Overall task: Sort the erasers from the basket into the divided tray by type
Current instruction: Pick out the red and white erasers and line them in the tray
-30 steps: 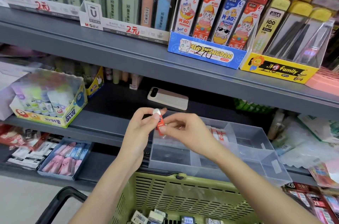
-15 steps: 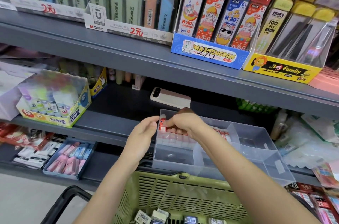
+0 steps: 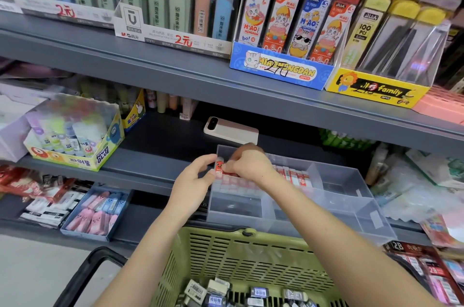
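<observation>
- The right hand (image 3: 248,163) pinches a red-and-white eraser (image 3: 219,167) from above with curled fingers. The left hand (image 3: 195,181) pinches the same piece from its outer side, thumb on top.
- Compared with a second ago, the eraser is lower and farther back. It is no longer held up in the air in front of the divided tray (image 3: 351,197), but sits at the left end of the rear-left compartment, upright against a row of matching erasers (image 3: 293,176).
- This placement looks nearly done. Only the letting go remains, and neither hand has released.
- The sorting itself seems far from over, since the basket (image 3: 238,251) below holds many loose erasers (image 3: 216,291) in dark and white sleeves.
- The tray is clear, greyish hard plastic with thin straight dividers, and the packed row shows through its wall.
- The eraser is a small rectangular block with a glossy red printed sleeve and a white end.
- The basket is olive-green moulded plastic with slotted walls and a black handle (image 3: 82,274).
- A block this slim, stood on end, probably tips unless pressed against its neighbours.
</observation>
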A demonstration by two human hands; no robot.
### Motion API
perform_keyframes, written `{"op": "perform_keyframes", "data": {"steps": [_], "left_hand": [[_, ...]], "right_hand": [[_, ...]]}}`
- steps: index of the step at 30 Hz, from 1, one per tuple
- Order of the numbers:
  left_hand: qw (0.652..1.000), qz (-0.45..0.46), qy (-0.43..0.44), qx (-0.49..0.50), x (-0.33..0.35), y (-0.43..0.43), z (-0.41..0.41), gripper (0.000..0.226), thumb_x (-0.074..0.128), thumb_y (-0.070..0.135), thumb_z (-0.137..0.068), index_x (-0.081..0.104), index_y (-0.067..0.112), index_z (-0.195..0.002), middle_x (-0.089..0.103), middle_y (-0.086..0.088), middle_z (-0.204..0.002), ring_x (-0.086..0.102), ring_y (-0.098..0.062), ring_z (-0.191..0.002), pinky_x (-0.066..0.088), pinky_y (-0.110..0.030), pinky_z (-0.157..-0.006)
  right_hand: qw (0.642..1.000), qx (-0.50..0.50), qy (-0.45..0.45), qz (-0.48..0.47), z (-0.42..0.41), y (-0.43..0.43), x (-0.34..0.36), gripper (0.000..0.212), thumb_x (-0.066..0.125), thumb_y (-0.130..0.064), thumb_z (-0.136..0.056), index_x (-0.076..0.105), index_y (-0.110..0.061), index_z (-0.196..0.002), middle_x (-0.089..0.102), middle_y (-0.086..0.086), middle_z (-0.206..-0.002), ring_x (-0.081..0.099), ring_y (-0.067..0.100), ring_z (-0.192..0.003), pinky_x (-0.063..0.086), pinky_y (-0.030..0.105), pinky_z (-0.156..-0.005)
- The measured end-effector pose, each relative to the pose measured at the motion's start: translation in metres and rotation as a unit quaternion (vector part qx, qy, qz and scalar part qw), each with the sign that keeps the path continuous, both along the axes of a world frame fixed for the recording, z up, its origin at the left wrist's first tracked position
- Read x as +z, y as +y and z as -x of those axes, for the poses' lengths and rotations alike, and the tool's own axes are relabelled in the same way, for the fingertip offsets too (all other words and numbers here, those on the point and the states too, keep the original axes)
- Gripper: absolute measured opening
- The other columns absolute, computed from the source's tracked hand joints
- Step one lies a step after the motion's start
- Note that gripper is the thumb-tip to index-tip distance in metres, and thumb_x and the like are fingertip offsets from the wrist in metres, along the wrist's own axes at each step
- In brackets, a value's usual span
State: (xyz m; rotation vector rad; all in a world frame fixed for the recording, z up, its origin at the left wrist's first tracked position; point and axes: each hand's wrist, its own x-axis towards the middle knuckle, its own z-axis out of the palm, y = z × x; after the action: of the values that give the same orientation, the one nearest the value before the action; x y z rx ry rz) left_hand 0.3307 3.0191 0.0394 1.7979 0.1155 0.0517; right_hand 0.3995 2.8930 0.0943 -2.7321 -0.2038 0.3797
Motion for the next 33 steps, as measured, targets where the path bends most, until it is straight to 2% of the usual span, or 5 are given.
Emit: {"op": "perform_keyframes", "data": {"steps": [5,9,14,19,33], "left_hand": [[0.997,-0.061,-0.025,0.034,0.008,-0.001,0.016,0.036,0.050,0.013,-0.096,0.054,0.026,-0.130,0.056,0.012,-0.129,0.049,-0.008,-0.123,0.035,-0.027,-0.105],[0.986,-0.147,-0.051,0.052,0.007,0.000,0.051,0.033,0.052,0.011,-0.094,0.058,0.022,-0.125,0.060,0.006,-0.126,0.053,-0.010,-0.114,0.037,-0.024,-0.093],[0.972,-0.219,-0.070,0.040,0.007,0.002,0.096,0.030,0.056,0.005,-0.091,0.062,0.012,-0.120,0.063,-0.004,-0.121,0.055,-0.023,-0.114,0.039,-0.032,-0.099],[0.962,-0.259,-0.082,0.020,0.005,0.007,0.135,0.028,0.057,0.004,-0.091,0.063,0.010,-0.118,0.061,-0.004,-0.125,0.050,-0.023,-0.123,0.033,-0.035,-0.108],[0.947,-0.308,-0.081,0.035,0.005,0.009,0.161,0.030,0.064,0.013,-0.087,0.065,0.014,-0.117,0.058,0.000,-0.130,0.040,-0.019,-0.132,0.017,-0.020,-0.106]], "right_hand": [[0.956,-0.002,-0.178,-0.235,0.060,-0.029,0.011,0.009,0.065,-0.021,-0.083,0.070,-0.018,-0.076,0.069,-0.005,-0.076,0.060,0.011,-0.071,0.048,0.027,-0.069],[0.927,0.027,-0.207,-0.311,0.133,-0.071,-0.021,0.006,0.064,-0.018,-0.087,0.070,-0.020,-0.085,0.064,-0.013,-0.076,0.052,0.001,-0.068,0.040,0.013,-0.063],[0.989,0.052,0.024,-0.139,0.202,-0.116,-0.111,0.016,0.063,-0.023,-0.089,0.072,-0.011,-0.089,0.071,0.001,-0.085,0.061,0.007,-0.071,0.047,0.028,-0.069],[0.960,0.135,0.222,-0.103,0.257,-0.106,-0.175,0.030,0.064,-0.038,-0.087,0.071,-0.012,-0.101,0.070,0.004,-0.100,0.064,0.017,-0.089,0.049,0.027,-0.078],[0.888,0.441,0.043,0.122,0.253,-0.034,-0.214,0.044,0.063,-0.036,-0.082,0.055,-0.034,-0.126,0.046,0.002,-0.122,0.040,0.020,-0.111,0.032,0.035,-0.088]]}}
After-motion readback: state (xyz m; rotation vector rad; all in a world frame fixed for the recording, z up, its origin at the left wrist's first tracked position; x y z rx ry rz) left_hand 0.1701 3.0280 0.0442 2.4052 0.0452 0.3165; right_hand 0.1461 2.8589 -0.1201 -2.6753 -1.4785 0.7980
